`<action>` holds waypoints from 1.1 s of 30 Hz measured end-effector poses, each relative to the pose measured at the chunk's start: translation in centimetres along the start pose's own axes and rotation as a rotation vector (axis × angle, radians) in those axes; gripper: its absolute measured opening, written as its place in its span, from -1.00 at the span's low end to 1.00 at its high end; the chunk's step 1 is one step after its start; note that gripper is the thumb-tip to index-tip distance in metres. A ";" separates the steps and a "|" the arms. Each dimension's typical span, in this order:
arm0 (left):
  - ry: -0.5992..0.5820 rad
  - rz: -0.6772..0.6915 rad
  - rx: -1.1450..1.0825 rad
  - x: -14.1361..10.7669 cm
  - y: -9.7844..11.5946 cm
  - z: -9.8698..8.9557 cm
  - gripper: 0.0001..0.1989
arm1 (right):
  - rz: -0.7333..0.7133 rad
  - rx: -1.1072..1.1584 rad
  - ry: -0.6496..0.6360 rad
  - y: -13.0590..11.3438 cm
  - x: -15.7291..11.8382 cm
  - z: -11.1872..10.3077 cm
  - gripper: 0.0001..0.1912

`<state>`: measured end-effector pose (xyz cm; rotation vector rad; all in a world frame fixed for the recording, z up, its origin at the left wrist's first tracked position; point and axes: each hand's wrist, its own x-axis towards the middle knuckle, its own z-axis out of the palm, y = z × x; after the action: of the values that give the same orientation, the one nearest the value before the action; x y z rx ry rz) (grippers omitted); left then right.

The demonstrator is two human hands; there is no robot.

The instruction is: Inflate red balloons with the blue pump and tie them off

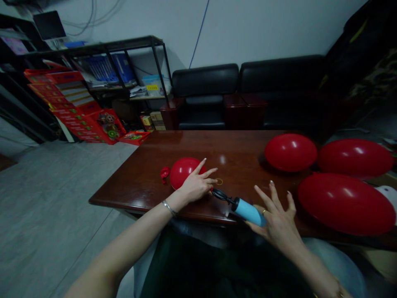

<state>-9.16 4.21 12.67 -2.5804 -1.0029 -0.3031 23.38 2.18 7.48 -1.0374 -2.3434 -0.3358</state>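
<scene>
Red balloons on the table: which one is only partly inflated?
The small red balloon under the left hand, far smaller than the three big ones at right.

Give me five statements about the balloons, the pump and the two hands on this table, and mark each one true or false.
1. The left hand rests on a small red balloon. True.
2. The blue pump lies by the right hand. True.
3. Three large red balloons sit at the left end of the table. False: they are at the right end.
4. The right hand is clenched in a fist. False: its fingers are spread open.
5. The small balloon is bigger than the other three. False: it is the smallest.
</scene>
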 end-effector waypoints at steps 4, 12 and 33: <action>-0.008 -0.030 -0.018 -0.1 -1.1 -0.7 -0.84 | 0.024 -0.019 -0.011 2.3 -2.0 -1.0 -0.60; 0.009 -0.063 -0.013 -0.6 -1.5 -0.1 -0.85 | 0.032 -0.060 -0.030 4.3 -3.5 -2.4 -0.59; -0.017 0.011 -0.027 0.1 0.0 1.0 -0.88 | -0.009 -0.044 -0.054 2.2 -1.5 -0.5 -0.56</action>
<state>-8.97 4.67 11.82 -2.6164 -0.9974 -0.2939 26.02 2.54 7.01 -1.0699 -2.3991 -0.3687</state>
